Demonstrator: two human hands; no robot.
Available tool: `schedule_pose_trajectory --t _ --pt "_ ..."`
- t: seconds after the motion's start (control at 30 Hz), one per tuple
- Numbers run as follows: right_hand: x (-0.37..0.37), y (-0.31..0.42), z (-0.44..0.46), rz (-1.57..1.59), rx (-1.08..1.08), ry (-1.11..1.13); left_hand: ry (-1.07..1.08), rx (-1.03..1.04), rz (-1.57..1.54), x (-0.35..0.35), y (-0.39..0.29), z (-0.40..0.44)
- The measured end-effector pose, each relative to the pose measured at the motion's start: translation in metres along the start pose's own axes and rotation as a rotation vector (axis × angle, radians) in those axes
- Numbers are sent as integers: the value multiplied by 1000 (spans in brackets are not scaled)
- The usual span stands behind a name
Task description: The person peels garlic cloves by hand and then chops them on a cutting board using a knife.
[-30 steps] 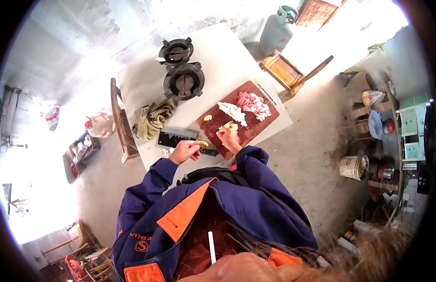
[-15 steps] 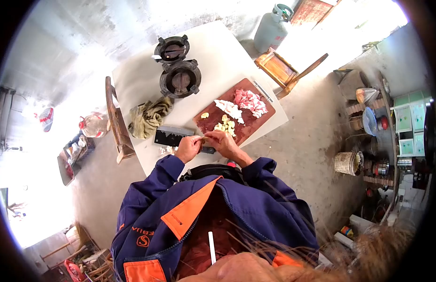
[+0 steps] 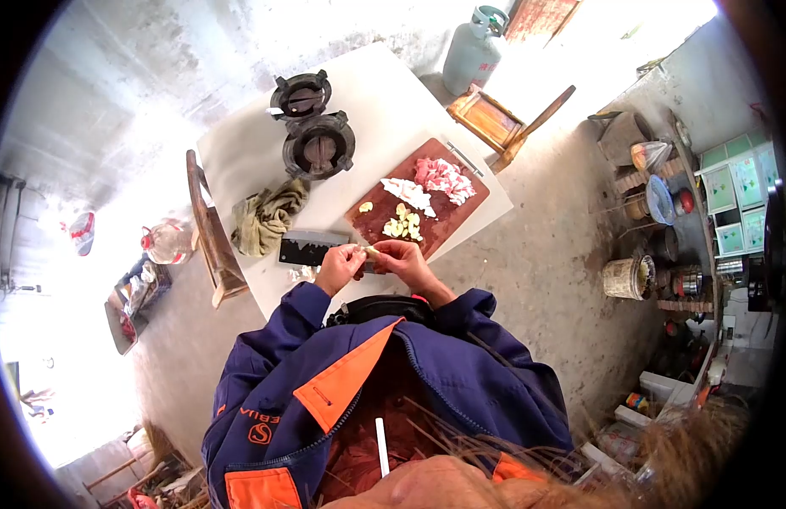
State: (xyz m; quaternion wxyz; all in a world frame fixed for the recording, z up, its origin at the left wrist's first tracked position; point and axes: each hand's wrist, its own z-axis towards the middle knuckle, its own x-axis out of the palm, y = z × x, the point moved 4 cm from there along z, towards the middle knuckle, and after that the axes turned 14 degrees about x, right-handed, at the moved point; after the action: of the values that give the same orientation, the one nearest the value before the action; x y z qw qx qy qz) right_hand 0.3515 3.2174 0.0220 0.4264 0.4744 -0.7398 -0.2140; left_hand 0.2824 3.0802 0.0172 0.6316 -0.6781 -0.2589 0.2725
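Note:
My left hand [image 3: 338,268] and my right hand [image 3: 401,261] meet at the near table edge, fingertips closed around a small pale piece [image 3: 370,252] that looks like a garlic clove. Just beyond them lies a cleaver [image 3: 306,248] with a dark, wide blade; its handle is partly hidden by my hands. White, papery scraps [image 3: 303,273] sit left of my left hand. Ahead of my right hand is a red-brown cutting board [image 3: 452,212]. It carries yellowish slices [image 3: 401,223], white fatty pieces [image 3: 407,192] and a heap of sliced red-and-white meat [image 3: 444,178].
On the pale table [image 3: 376,81] are two black stove rings [image 3: 319,146] and a crumpled olive cloth [image 3: 266,216]. Wooden chairs stand left [image 3: 213,229] and right [image 3: 492,119]. A gas cylinder [image 3: 472,55] is behind; shelves with a bucket [image 3: 624,278] line the right.
My fingers have shifted slightly around the small pale piece, which now shows more between the fingertips. The view has turned a little; the cleaver and board items stay in place.

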Motion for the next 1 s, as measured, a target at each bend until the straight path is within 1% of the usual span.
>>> schedule_pose_trajectory --t 0.03,0.07,0.13,0.2,0.23,0.3,0.37,0.4,0.43,0.5,0.57,0.63,0.67,0.73,0.77,0.8,0.9,0.97,1.0 --pt "-1 -3 2 -102 -77 -44 -24 -57 -89 0 3 -2" --pt "-3 -6 4 -204 -155 -87 -27 -58 -89 0 3 -2" --pt "1 -5 1 -220 -154 -100 -52 -41 -172 2 4 -4" --pt "0 -6 2 -366 -231 -196 -53 -46 -188 3 4 -5" --pt "0 -6 1 -366 -231 -195 -51 -51 -206 4 4 -5" --pt "0 -1 -6 -508 -352 -294 -64 -64 -222 5 7 -5" --pt "0 -1 -6 -532 -378 -291 -76 -76 -237 5 10 -6" --pt "1 1 -8 -555 -405 -289 -34 -36 -217 4 8 -5" --pt "1 2 -10 -555 -407 -290 9 6 -195 4 6 -5" --pt "-2 -1 -9 -445 -208 -218 27 -5 -155 4 1 -5" --pt "-3 1 -10 -400 -225 -216 43 -16 -115 5 -9 -5" --pt "-6 1 -11 -355 -241 -215 40 53 37 7 -23 -3" --pt "-8 1 -11 -404 -235 -234 41 57 36 7 -23 -2" --pt "-7 7 -16 -454 -230 -254 36 157 121 7 -26 -1" --pt "-7 9 -19 -507 -195 -257 37 160 120 7 -27 -1" --pt "-5 12 -23 -559 -159 -261 57 134 134 7 -27 -2" --pt "1 17 -32 -575 -130 -264 87 82 163 10 -28 -5" --pt "4 20 -37 -622 -142 -271 97 54 181 12 -26 -8" --pt "4 21 -39 -670 -155 -276 95 49 136 13 -24 -9"
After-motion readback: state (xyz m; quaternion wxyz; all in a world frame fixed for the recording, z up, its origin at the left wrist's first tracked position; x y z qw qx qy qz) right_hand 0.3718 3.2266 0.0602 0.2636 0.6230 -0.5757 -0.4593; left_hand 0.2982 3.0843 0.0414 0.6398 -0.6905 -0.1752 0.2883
